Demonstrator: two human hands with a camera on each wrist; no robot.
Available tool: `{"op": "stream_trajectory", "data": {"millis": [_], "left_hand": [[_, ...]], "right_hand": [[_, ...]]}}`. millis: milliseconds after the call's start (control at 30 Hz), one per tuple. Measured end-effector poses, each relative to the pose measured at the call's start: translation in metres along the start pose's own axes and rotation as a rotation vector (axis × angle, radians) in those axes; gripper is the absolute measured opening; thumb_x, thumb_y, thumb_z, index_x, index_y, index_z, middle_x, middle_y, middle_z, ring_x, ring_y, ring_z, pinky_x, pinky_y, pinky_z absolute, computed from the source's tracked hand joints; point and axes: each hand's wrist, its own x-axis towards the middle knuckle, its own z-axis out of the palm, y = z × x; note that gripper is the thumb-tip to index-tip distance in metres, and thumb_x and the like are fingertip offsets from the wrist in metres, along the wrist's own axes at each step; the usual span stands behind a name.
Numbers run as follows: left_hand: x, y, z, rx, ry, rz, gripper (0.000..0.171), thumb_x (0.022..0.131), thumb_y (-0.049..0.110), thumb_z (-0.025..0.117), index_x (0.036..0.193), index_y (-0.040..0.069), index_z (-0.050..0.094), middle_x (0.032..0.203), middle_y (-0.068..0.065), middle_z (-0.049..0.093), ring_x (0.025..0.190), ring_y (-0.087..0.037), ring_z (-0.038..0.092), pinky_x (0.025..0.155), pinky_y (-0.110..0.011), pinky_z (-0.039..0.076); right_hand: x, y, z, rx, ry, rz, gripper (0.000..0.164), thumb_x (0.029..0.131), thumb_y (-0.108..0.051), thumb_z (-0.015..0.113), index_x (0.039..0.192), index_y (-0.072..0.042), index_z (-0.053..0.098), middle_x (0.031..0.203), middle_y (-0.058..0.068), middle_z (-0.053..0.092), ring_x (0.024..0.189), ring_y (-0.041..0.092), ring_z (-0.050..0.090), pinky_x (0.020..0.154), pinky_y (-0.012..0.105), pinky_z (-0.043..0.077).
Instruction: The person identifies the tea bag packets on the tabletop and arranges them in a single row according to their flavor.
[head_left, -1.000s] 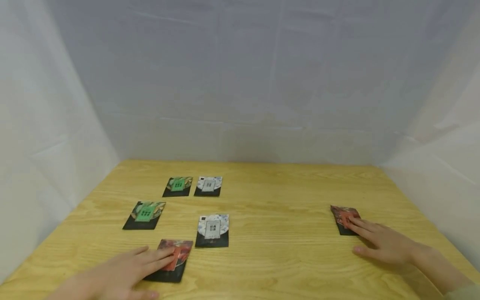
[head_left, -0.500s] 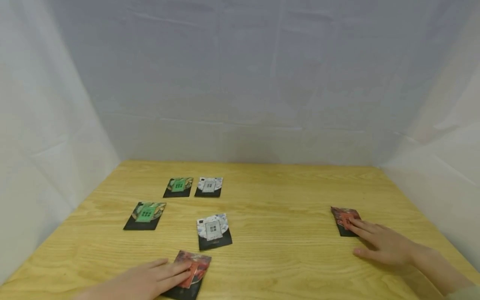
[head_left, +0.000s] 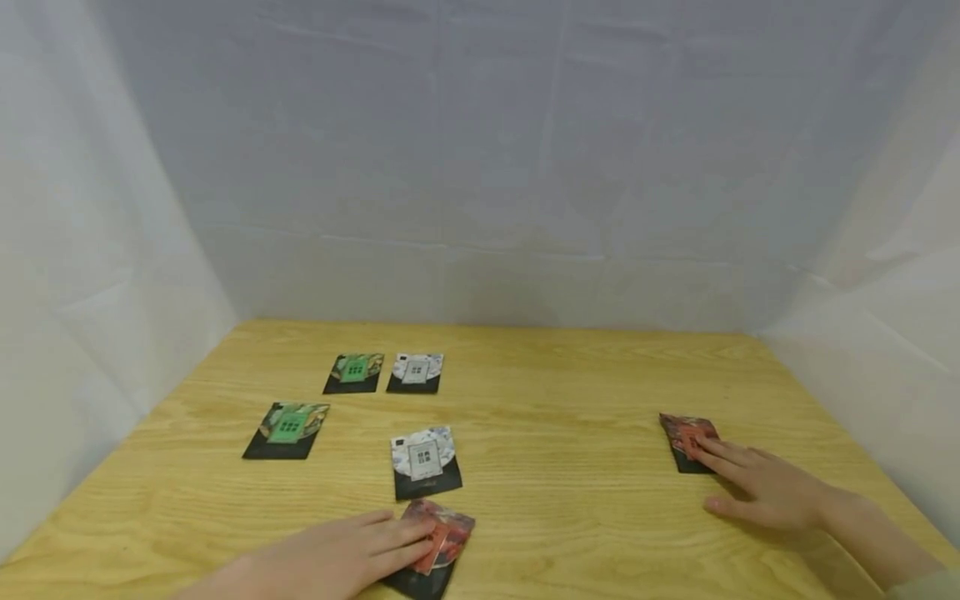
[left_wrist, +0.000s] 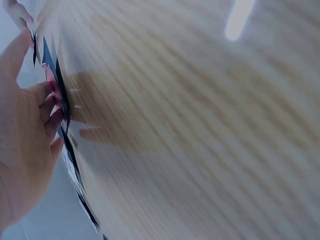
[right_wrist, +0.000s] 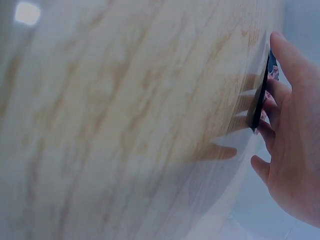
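My left hand [head_left: 330,557] lies with extended fingers on a red-and-black packet [head_left: 442,546] near the table's front edge. That packet sits tilted, its top close to the lower side of a white-and-black packet [head_left: 426,462]. Over at the right, the fingers of my right hand [head_left: 772,487] rest on another red-and-black packet [head_left: 686,437], covering its lower right part. In the left wrist view, fingertips touch the flat red packet [left_wrist: 54,85]. The right wrist view has the other red packet [right_wrist: 262,95] under the fingertips, seen edge-on.
Two green-and-black packets lie at the left, one nearer [head_left: 287,429] and one farther back [head_left: 354,372]. Beside the farther one is a second white-and-black packet [head_left: 416,372]. White sheeting [head_left: 525,167] encloses the wooden table [head_left: 562,400] at the back and sides.
My left hand has slid the red packet rightward and toward the front edge. The nearer white packet has turned slightly and shifted a little. My right hand stays in place.
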Motion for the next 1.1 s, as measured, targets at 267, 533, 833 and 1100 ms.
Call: {"op": "stream_trajectory", "data": {"millis": [267, 533, 833, 1100], "left_hand": [[0.03, -0.006, -0.002, 0.066, -0.011, -0.007, 0.064, 0.098, 0.05, 0.031, 0.148, 0.012, 0.024, 0.15, -0.006, 0.027, 0.135, -0.019, 0.028, 0.105, -0.041, 0.032], [0.063, -0.008, -0.008, 0.019, -0.031, -0.023, 0.064, 0.099, 0.05, 0.027, 0.15, 0.013, 0.017, 0.153, -0.003, 0.018, 0.138, -0.015, 0.018, 0.11, -0.046, 0.021], [0.086, -0.006, -0.01, -0.007, -0.086, -0.075, 0.076, 0.095, 0.061, 0.021, 0.147, 0.007, 0.024, 0.153, -0.007, 0.018, 0.139, -0.015, 0.017, 0.111, -0.042, 0.019], [0.101, -0.009, -0.015, 0.063, -0.109, -0.088, 0.076, 0.094, 0.063, 0.017, 0.147, 0.009, 0.028, 0.153, -0.007, 0.019, 0.139, -0.016, 0.017, 0.112, -0.041, 0.018]], "right_hand": [[0.0, 0.001, -0.003, -0.036, 0.011, -0.01, 0.06, 0.093, -0.036, 0.055, 0.14, -0.002, 0.04, 0.142, 0.024, 0.036, 0.122, 0.048, 0.038, 0.089, 0.066, 0.034], [0.0, 0.002, -0.004, -0.028, -0.01, -0.017, 0.06, 0.093, -0.035, 0.055, 0.141, -0.003, 0.039, 0.141, 0.025, 0.035, 0.122, 0.049, 0.037, 0.089, 0.067, 0.033], [0.0, 0.0, -0.003, -0.045, 0.004, -0.036, 0.06, 0.093, -0.037, 0.055, 0.142, -0.006, 0.039, 0.142, 0.024, 0.036, 0.123, 0.048, 0.037, 0.09, 0.065, 0.034], [-0.002, 0.001, -0.006, -0.034, -0.012, -0.026, 0.061, 0.093, -0.037, 0.055, 0.141, -0.003, 0.039, 0.142, 0.024, 0.035, 0.123, 0.048, 0.037, 0.09, 0.066, 0.033]]}}
